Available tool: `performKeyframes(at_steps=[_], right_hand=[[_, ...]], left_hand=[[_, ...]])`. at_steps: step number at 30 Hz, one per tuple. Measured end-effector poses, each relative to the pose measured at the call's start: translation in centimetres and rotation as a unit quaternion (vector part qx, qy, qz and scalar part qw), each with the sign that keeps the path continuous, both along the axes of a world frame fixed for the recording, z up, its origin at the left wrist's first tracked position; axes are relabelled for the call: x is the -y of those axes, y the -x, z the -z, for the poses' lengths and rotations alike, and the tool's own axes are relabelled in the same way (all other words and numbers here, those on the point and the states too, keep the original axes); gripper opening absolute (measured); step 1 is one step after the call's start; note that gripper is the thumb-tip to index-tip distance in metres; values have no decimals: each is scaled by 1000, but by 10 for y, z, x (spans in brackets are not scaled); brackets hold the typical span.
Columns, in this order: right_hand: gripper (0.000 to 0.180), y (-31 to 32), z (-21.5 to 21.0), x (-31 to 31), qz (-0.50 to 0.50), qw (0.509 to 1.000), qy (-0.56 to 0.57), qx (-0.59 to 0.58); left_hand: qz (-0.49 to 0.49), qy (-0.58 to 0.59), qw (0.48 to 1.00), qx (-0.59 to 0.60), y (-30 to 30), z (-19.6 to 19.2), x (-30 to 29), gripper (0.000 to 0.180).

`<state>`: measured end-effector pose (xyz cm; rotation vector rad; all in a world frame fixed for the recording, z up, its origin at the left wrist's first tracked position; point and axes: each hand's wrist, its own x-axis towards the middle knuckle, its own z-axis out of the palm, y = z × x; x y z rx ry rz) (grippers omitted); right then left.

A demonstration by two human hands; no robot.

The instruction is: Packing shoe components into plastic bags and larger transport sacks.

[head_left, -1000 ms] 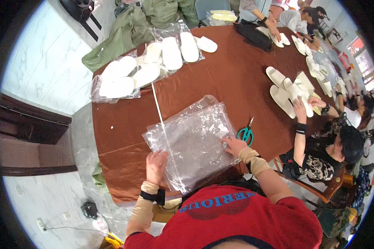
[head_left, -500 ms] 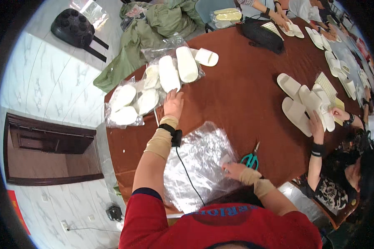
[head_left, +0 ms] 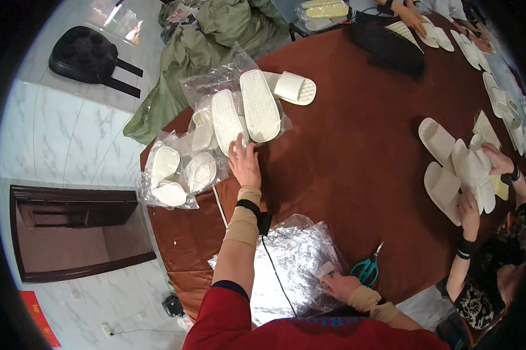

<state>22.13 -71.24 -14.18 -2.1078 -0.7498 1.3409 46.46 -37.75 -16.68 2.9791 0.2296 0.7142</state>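
My left hand [head_left: 245,165] reaches to the near end of a white slipper [head_left: 227,119] lying sole up. Its fingers are stretched and apart, their tips touching that end. A second upturned slipper [head_left: 259,105] lies beside it, both on clear plastic. My right hand [head_left: 341,287] rests at the right side of a pile of clear plastic bags [head_left: 292,256], its fingers pinched around a small whitish piece [head_left: 325,269]. Whether that piece belongs to a bag I cannot tell. Teal-handled scissors [head_left: 365,271] lie just right of this hand.
Bagged slippers [head_left: 171,169] lie on the left of the brown-covered table [head_left: 344,151]. A single white slipper [head_left: 296,87] sits farther back. On the right, a co-worker's hands [head_left: 469,211] handle a heap of white slippers [head_left: 444,192]. A black bundle [head_left: 386,49] is at the far edge.
The whole view has shifted. My left hand stays at the slipper's near end, and my right hand remains beside the bags with the whitish piece. The co-worker's hands are still on the slippers.
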Motion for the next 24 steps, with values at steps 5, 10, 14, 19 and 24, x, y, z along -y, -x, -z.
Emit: performKeyframes(at_steps=[5,10,14,19,24], right_hand=[[24,3,7,-4,23,998,-26,50],[20,1,12,-1,43,996,-65,43],[20,2,13,-1,33,995,-78,50],[20,-11,-4,-3,39,999,-32,18],[19,-7,0,-2,60,998,-10,22]], left_hand=[[22,14,999,31,10,-17,-9,15],[-46,194,971,129,38,-97,5,14],[2,384,898,215,67,-152,-22,11],[-46,733,654,180,132,-186,-26,14],[-101,840,529,-67,210,-99,-46,69]])
